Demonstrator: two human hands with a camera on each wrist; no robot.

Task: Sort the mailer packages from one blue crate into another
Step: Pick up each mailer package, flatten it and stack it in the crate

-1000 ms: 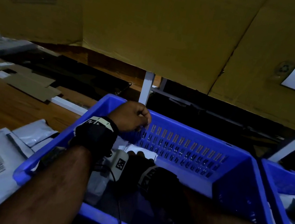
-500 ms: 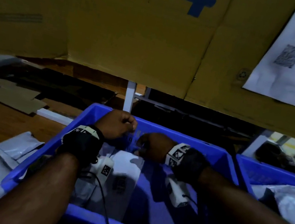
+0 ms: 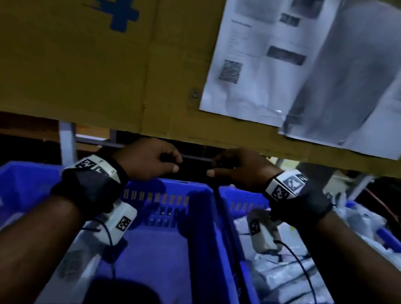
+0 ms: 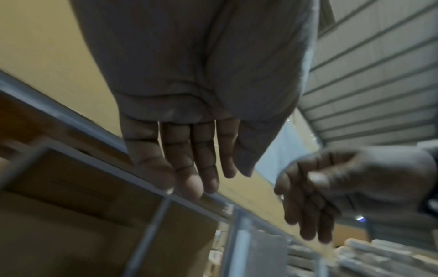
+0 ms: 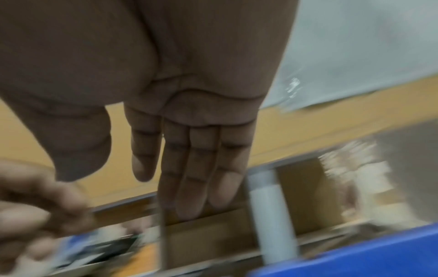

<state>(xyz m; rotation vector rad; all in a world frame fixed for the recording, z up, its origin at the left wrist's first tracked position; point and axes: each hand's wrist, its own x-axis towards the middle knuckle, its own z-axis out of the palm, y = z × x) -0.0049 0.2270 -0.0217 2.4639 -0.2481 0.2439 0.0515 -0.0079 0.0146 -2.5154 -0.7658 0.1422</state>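
While both hands hang in the air above the far rims of two blue crates, they hold nothing. Left hand has fingers loosely bent in the head view and almost straight in the wrist view; right hand is the same, thumb pointing to the left one. Below the left hand is the left blue crate, w/ one white mailer near its left wall, under the forearm. Below and right of the right hand, the right blue crate is full of mailer packages. Just behind the hands hangs a cardboard wall w/ a blue logo and printed paper sheets; under it are metal frame bars. Room is dim.
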